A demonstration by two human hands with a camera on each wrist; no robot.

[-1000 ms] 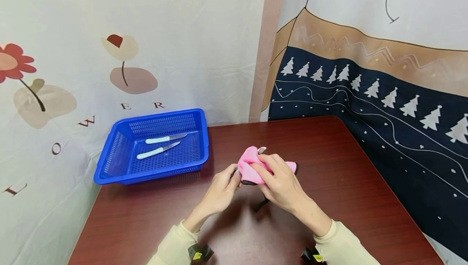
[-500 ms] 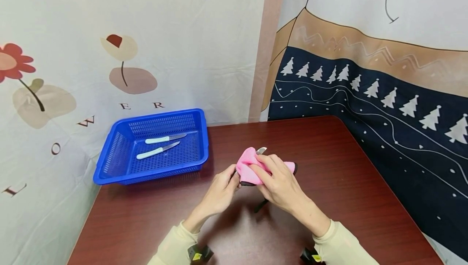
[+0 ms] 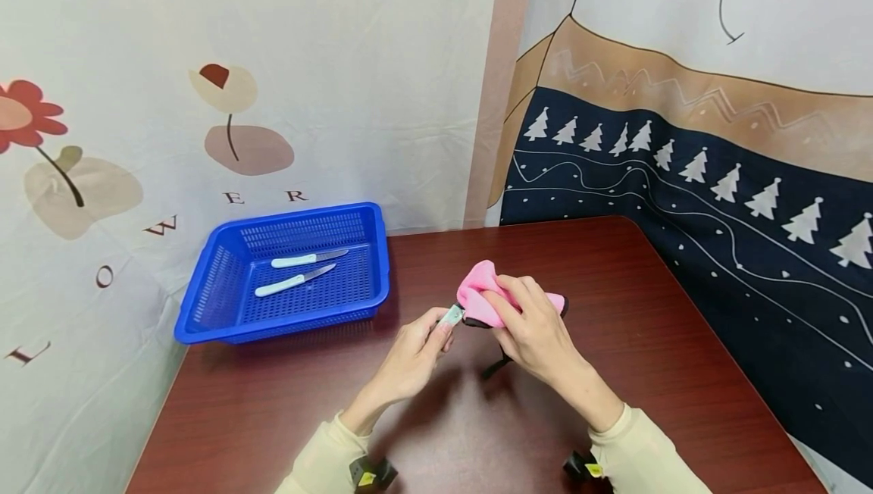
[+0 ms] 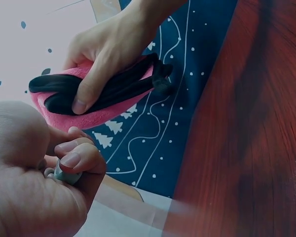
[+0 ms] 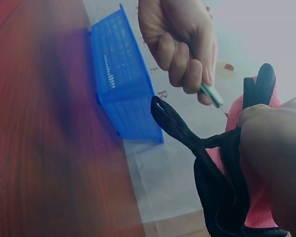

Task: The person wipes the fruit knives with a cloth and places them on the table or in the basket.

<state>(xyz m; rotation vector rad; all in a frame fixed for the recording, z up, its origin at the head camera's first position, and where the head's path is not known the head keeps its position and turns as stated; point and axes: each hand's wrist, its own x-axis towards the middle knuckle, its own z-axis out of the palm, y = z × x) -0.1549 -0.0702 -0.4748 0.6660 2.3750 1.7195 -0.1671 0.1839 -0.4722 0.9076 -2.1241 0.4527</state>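
Observation:
My left hand (image 3: 412, 354) grips the pale mint handle of a knife (image 3: 452, 315), its fingers curled round it. The knife's blade runs into a folded pink cloth (image 3: 479, 286) with black edging, which hides nearly all of it. My right hand (image 3: 539, 327) pinches the cloth round the blade from the right. In the left wrist view the right thumb presses on the cloth's black trim (image 4: 118, 91). A black loop (image 5: 172, 121) hangs from the cloth in the right wrist view. Both hands are held above the table.
A blue plastic basket (image 3: 286, 323) with perforated sides stands at the table's back left. Two knives with pale handles, an upper one (image 3: 295, 261) and a lower one (image 3: 280, 286), lie in it. The brown table (image 3: 307, 411) meets patterned cloth hangings behind.
The cloth and my right hand have shifted up and right along the knife. More of the handle now shows, while the blade tip seen earlier past the cloth is covered.

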